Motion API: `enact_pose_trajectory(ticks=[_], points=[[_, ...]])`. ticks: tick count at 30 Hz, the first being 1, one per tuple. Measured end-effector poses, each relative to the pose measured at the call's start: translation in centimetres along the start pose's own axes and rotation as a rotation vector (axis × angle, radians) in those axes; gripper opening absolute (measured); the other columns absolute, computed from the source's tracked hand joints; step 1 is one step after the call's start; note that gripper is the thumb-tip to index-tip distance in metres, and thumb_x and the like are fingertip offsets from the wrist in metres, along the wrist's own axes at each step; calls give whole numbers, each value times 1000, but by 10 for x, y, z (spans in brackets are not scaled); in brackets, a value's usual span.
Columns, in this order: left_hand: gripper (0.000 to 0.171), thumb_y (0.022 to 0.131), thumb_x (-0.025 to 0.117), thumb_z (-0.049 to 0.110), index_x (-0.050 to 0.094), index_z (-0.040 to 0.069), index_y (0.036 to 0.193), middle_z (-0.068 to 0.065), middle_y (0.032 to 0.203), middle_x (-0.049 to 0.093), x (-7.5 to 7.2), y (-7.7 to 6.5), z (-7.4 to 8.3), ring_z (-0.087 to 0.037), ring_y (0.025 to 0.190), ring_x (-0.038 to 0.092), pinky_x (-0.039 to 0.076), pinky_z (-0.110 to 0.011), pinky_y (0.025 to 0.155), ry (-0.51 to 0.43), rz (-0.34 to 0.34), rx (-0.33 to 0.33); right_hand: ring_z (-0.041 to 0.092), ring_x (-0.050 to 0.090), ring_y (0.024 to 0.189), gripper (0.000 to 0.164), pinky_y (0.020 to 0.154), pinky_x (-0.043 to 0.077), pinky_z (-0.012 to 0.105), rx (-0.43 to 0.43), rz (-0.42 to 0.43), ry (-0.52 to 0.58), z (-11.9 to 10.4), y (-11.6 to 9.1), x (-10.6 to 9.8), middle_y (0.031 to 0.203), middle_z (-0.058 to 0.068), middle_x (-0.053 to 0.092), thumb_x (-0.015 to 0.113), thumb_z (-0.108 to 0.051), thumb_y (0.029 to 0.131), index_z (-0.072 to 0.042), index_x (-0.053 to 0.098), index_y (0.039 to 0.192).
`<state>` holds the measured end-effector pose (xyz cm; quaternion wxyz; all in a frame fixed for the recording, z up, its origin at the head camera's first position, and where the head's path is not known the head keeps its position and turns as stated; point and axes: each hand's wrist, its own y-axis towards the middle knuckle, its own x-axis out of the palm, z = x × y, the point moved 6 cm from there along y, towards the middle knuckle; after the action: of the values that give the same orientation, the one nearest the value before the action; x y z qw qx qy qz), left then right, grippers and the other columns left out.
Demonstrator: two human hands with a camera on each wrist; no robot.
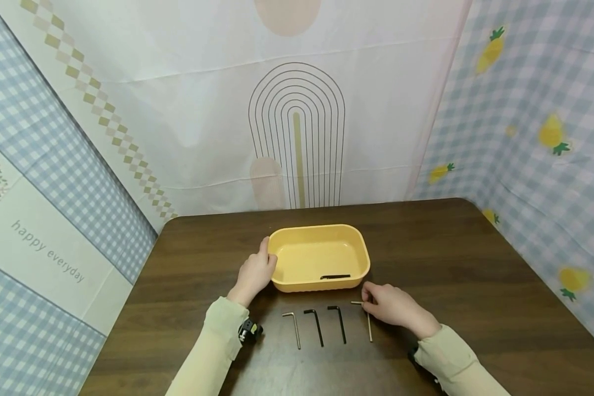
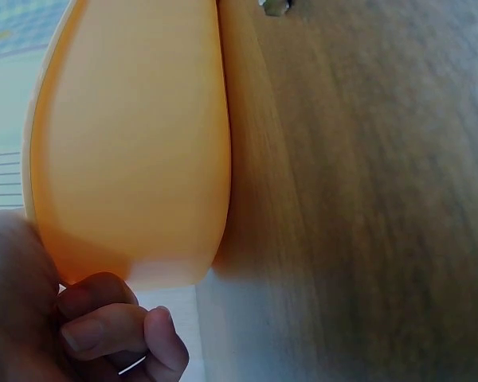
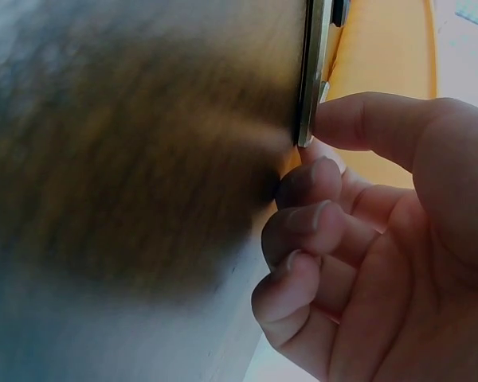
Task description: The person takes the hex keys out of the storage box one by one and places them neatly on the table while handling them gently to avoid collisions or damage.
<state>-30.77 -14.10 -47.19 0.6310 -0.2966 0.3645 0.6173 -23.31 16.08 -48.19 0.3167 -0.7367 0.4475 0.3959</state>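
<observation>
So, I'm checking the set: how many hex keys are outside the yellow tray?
4, left to right before the tray: silver key, black key, second black key, gold key in the right hand.

Soft, even light is filling the head view, a faint sheen spreading across the tabletop's [image 1: 425,247] near side. In both wrist views its grain is blurring, pale bluish glare washing the right one's left corners.

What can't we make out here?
Rightmost hex key: bend covered by right hand, head view.
Black hex key or keys in yellow tray: count, too small, head view.
End of yellow tray: cut off by top edge, left wrist view.
Tabletop: grain blurred, right wrist view.
</observation>
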Motion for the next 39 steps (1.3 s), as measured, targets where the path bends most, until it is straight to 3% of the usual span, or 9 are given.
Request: enact_pose_trajectory(ticks=[6, 14, 20, 27, 39], points=[[59, 103, 43, 22, 29, 3, 157, -6, 59, 50, 0, 0, 0, -20, 47, 46, 36, -33, 47, 2, 1, -7, 11, 42, 53, 17, 52, 33, 28, -34, 0, 16, -1, -1, 0, 64, -6, 47, 68, -13, 92, -18, 54, 85], [60, 102, 46, 21, 30, 1, 156, -5, 58, 49, -3, 0, 2, -18, 46, 44, 34, -32, 46, -4, 14, 6, 11, 42, 53, 15, 52, 34, 29, -9, -10, 7, 2, 2, -5, 63, -5, 48, 69, -17, 93, -18, 56, 86], [61, 102, 46, 21, 29, 1, 157, -4, 58, 49, -3, 0, 2, -18, 45, 42, 33, -31, 45, -10, 1, 0, 13, 47, 55, 12, 54, 38, 32, 27, 31, -44, 1, 5, -40, 64, -3, 51, 64, -22, 97, -15, 60, 87], [61, 102, 46, 21, 29, 2, 157, -5, 58, 49, -3, 0, 2, -18, 45, 43, 33, -31, 45, -5, 4, -4, 13, 44, 55, 13, 52, 35, 31, -19, 99, -30, -16, 16, -79, 66, -3, 50, 60, -22, 98, -12, 62, 91], [58, 102, 46, 18, 32, -1, 155, -5, 55, 46, -2, -2, 3, -17, 43, 39, 31, -31, 42, -1, 28, 29, 11, 41, 50, 10, 50, 33, 30, -82, 66, -77, -43, 38, -67, 59, -4, 47, 60, -21, 98, -14, 61, 90]])
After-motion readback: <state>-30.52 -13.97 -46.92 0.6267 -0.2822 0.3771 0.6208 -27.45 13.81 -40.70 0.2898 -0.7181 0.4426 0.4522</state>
